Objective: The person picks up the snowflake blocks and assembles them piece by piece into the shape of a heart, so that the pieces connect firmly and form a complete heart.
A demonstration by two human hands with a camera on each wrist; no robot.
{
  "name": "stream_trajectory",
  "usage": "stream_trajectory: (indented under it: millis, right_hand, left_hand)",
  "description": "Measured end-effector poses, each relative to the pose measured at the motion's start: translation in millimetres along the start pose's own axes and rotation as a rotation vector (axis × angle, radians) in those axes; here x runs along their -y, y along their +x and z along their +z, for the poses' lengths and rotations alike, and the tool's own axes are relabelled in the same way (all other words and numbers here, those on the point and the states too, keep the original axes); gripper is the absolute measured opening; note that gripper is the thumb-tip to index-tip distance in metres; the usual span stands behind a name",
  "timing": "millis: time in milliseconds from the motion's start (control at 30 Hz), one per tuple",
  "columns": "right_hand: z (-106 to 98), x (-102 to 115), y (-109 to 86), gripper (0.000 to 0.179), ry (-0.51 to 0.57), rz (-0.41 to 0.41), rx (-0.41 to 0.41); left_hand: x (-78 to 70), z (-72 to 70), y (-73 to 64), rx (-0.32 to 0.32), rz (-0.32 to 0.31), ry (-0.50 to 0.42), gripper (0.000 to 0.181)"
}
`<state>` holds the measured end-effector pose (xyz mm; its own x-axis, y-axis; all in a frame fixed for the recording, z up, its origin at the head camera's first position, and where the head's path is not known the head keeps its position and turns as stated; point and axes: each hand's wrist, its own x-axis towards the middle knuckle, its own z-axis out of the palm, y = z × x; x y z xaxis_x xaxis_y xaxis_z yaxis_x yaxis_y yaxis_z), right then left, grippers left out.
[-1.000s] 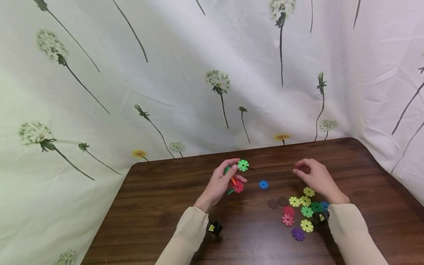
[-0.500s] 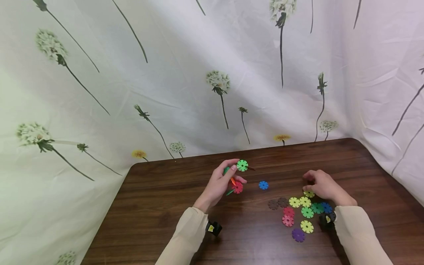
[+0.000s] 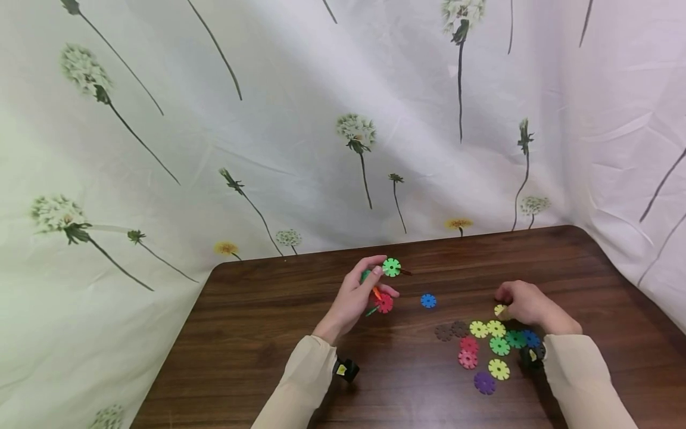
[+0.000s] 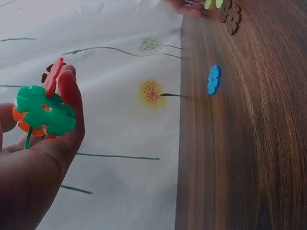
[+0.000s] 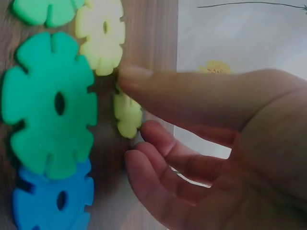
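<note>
My left hand [image 3: 347, 299] holds a joined group of notched plastic building discs above the table. In it I see a light green disc [image 3: 392, 267], a red disc [image 3: 384, 303], a green disc [image 4: 48, 111] and an orange one [image 4: 21, 119] partly hidden behind it. My right hand [image 3: 532, 305] is down at the far end of the loose discs. Its thumb and fingertips pinch a yellow building disc [image 5: 128, 117] by its edges, and the thumb covers part of it.
Several loose discs lie near the right hand, among them yellow [image 3: 499, 369], purple [image 3: 485, 383], pink-red [image 3: 468, 358], brown [image 3: 443, 332] and green [image 3: 516, 339]. One blue disc [image 3: 428, 301] lies apart between the hands. A patterned curtain [image 3: 300, 149] hangs behind the table [image 3: 252, 333].
My right hand has come down and slightly right onto the far yellow disc, its fingers closing on the edges. The left hand keeps its hold on the joined discs, nearly still.
</note>
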<state>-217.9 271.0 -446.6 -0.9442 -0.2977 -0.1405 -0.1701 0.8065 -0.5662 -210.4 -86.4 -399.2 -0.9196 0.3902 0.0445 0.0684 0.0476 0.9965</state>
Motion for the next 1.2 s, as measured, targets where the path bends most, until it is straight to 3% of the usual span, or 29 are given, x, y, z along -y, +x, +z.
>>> stream_trajectory:
  millis: [300, 467, 533, 667, 833, 1033, 1200]
  right_hand:
    - [1, 0, -0.1, 0.022, 0.014, 0.043, 0.009]
    - [5, 1, -1.1, 0.015, 0.049, 0.018, -0.026]
    - [8, 4, -0.6, 0.011, 0.121, -0.008, -0.054]
    - [10, 21, 2.2, 0.016, 0.406, -0.089, -0.124]
    - [10, 61, 3.8, 0.028, 0.692, -0.168, -0.221]
    - [13, 96, 3.9, 0.034, 0.875, -0.185, -0.26]
    - [16, 109, 6.0, 0.035, 0.884, -0.208, -0.277]
  left_hand:
    - [1.6, -1.5, 0.3, 0.017, 0.032, -0.006, 0.039]
    - [1.3, -1.3, 0.4, 0.01, 0.033, 0.02, 0.04]
    - [1.3, -1.2, 0.4, 0.008, 0.033, 0.036, 0.04]
    - [0.6, -0.5, 0.7, 0.004, 0.047, 0.062, 0.04]
    - [-0.9, 0.1, 0.3, -0.02, 0.064, 0.097, 0.039]
    - [0.1, 1.2, 1.2, -0.033, 0.067, 0.117, 0.04]
    - [-1.0, 2.4, 0.4, -0.041, 0.055, 0.114, 0.039]
